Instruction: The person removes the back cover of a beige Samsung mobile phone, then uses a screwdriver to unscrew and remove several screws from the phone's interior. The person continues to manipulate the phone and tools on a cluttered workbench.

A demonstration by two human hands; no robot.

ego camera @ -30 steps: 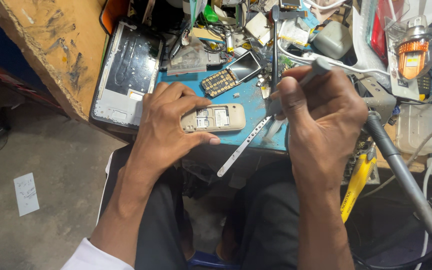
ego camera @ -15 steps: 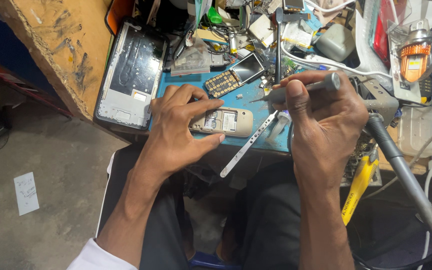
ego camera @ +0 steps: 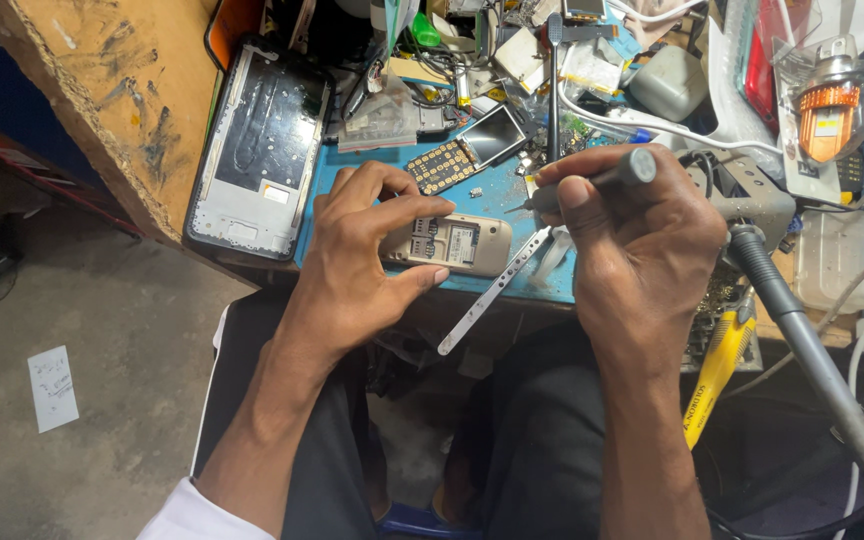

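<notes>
**Screwdriver tip drawn close to the opened phone**

Now the left hand (ego camera: pixel 367 255) clamps the small beige phone (ego camera: pixel 457 243), which lies back-side up with its cover off on the blue mat (ego camera: pixel 492 195) at the near edge of the bench. The fingers curl over the phone's left end and the thumb presses along its lower edge, so the grip is closed firmly on the body while the slot area and silver plate stay exposed. The right hand (ego camera: pixel 632 235), just right of the phone, is closed around a slim grey screwdriver (ego camera: pixel 592 180), pinched between thumb and forefinger like a pen, with its tip pointing left above the phone's upper right corner.

Against the picture a second ago, the left hand has shifted from lying flat over the phone to gripping it from the end, and the screwdriver has swung from upright to nearly level, its tip now nearer the phone. That reads as steadying the phone for work with the tip, though contact cannot be made out.

A thin metal strip (ego camera: pixel 487 295) pokes out below the phone over the bench edge. Above the phone lie a loose keypad board (ego camera: pixel 439 165) and a small screen (ego camera: pixel 492 135). Well left of the phone rests a large phone frame (ego camera: pixel 257 150), and to the right, beyond the right hand, hangs a yellow tool (ego camera: pixel 717 365).
</notes>
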